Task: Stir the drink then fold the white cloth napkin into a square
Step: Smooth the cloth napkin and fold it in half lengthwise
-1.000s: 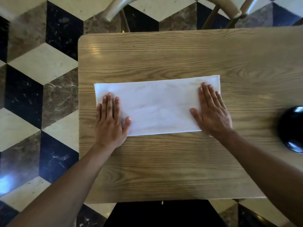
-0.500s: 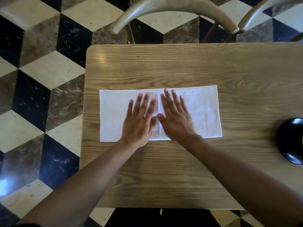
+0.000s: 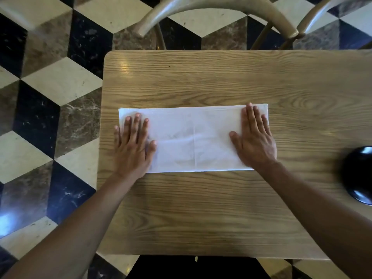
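Nearest the camera, two bare forearms reached up from the bottom corners of the frame across a wooden table, light oak grain, rounded corner at far left. A dark shape, probably the person's lap, showed under the near edge.

Mid-table lay the white cloth napkin, folded into a long rectangle running left to right, flat on the wood. A faint vertical crease ran down its middle, with a fainter horizontal one crossing it.

Left hand: palm down on the napkin's left end, fingers straight and slightly spread, thumb out toward the centre. Little finger sat at or just past the cloth's left edge. Pressed flat, gripping nothing.

Right hand: palm down on the napkin's right end, fingers straight and close together, tips reaching almost to the far edge, thumb angled inward. Also flat, nothing held. The hands were well apart, one at each end.

At the right edge of the table, a glossy black rounded object, partly cut off by the frame and blurred; could not tell what it was.

Beyond the far edge stood two curved wooden chair backs, over a cube-patterned marble floor in cream, brown and black.
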`<state>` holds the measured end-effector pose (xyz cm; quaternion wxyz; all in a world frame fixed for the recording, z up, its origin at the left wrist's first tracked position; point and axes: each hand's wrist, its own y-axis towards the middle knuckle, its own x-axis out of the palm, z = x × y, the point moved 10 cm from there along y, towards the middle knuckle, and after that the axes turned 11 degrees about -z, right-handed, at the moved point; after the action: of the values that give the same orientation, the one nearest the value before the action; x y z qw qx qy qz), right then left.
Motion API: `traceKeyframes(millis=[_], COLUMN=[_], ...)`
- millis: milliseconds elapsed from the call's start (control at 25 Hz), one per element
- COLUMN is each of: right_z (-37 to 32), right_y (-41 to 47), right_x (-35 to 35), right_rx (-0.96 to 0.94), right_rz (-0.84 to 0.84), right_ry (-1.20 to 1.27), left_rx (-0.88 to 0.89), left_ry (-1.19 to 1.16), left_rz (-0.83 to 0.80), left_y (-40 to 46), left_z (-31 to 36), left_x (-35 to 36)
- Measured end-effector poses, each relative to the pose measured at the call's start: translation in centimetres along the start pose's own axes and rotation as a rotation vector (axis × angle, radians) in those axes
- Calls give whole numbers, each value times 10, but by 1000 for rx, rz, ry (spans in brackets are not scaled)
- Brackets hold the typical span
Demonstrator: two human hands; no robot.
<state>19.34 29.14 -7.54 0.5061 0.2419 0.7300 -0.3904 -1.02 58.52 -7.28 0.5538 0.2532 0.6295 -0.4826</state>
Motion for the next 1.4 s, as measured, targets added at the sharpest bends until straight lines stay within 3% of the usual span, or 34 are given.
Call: traceKeyframes(millis=[120, 240, 320, 520, 640, 840, 960, 1040, 1160, 1280, 1400], right_z=[-34, -100, -109, -24, -7, -9, 4, 21, 64, 78, 71], right_y=[-12, -35, -42, -46, -48, -47, -61, -77, -103, -131, -144], right_x=[-4, 13, 26, 23, 19, 15, -8, -26, -27, -6, -4], right_rx=[-50, -238, -264, -96, -50, -91, -99, -4, 430, 775, 895], right_rz=[1, -31, -52, -40, -31, -48, 90, 194, 132, -29, 43], right_ry=[73, 70, 23, -33, -38, 42, 217, 242, 440, 656, 836], left_rx=[-5, 234, 281, 82, -16, 13, -6, 71, 341, 519, 752], left_ry=[-70, -94, -57, -10, -42, -95, -177, -214, -245, -314, -246], left_rz=[68, 53, 10, 2, -2, -51, -19, 87, 223, 182, 34], left_y=[-5, -16, -19, -22, -26, -26, -32, -39, -53, -47, -30], left_z=[28, 116, 139, 75, 33, 17, 22, 40, 108, 184, 269], left_x=[-18, -12, 5, 17, 16, 18, 6, -15, -35, -37, -33])
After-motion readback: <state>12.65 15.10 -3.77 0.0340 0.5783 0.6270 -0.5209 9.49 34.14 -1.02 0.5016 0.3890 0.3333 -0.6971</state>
